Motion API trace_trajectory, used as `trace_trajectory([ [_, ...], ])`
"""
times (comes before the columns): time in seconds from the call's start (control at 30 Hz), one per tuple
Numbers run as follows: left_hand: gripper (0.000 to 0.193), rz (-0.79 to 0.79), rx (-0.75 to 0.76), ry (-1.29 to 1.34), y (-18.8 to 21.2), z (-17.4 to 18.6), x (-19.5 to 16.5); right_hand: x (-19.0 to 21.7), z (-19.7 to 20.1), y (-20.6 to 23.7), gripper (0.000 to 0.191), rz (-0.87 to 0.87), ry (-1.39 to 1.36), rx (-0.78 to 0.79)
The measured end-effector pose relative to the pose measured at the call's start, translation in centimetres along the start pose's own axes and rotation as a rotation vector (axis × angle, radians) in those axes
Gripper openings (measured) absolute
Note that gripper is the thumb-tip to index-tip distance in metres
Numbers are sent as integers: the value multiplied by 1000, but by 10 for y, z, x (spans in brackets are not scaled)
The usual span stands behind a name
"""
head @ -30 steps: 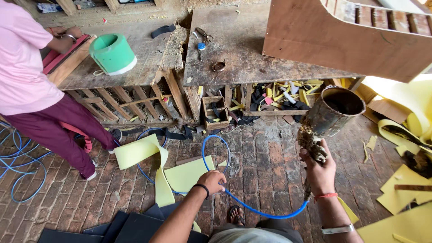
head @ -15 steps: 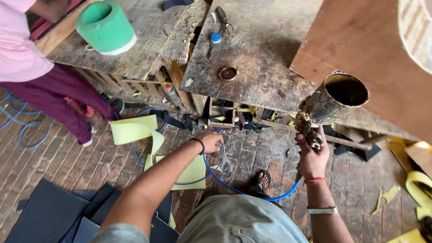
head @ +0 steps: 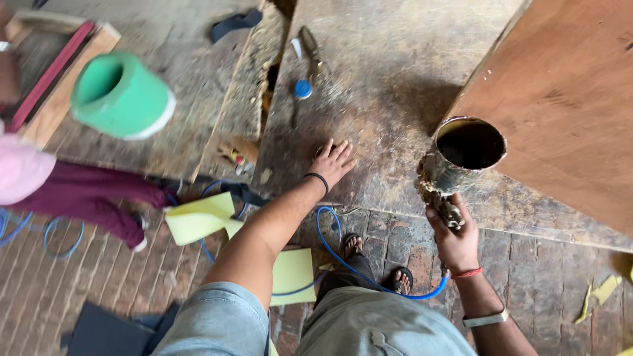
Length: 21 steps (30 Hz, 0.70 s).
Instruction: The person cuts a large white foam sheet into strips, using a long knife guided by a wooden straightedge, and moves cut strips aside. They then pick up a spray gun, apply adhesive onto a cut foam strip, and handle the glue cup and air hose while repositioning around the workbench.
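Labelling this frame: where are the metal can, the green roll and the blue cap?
metal can (head: 443, 173): head view, its outer side wall.
green roll (head: 135, 105): head view, its outer side.
blue cap (head: 302, 89): head view, its top.

A bright green roll (head: 120, 97) with a white edge lies on the grey, stained tabletop (head: 376, 86) near a small blue cap (head: 302, 89), beside a reddish-brown board (head: 567, 99) and a rusty dark can (head: 461, 155), while a blue hose (head: 343, 254) and yellow sheets (head: 201, 217) cross the brown brick floor (head: 86, 283).
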<state>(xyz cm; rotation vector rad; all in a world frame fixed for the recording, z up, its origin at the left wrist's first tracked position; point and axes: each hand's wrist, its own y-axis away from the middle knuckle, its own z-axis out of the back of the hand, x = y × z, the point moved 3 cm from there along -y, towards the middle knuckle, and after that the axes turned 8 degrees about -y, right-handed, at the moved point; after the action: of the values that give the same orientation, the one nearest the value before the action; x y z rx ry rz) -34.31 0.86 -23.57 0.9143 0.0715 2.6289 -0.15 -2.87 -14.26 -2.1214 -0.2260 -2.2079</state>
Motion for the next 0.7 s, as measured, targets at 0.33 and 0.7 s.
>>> trace_trajectory([
  [0.33, 64, -177, 209, 217, -47, 29, 41, 5, 4, -29, 67, -98, 132, -137],
  [0.7, 69, 57, -827, 1806, -72, 271, 57, 0, 63, -39, 64, -62, 196, -67],
])
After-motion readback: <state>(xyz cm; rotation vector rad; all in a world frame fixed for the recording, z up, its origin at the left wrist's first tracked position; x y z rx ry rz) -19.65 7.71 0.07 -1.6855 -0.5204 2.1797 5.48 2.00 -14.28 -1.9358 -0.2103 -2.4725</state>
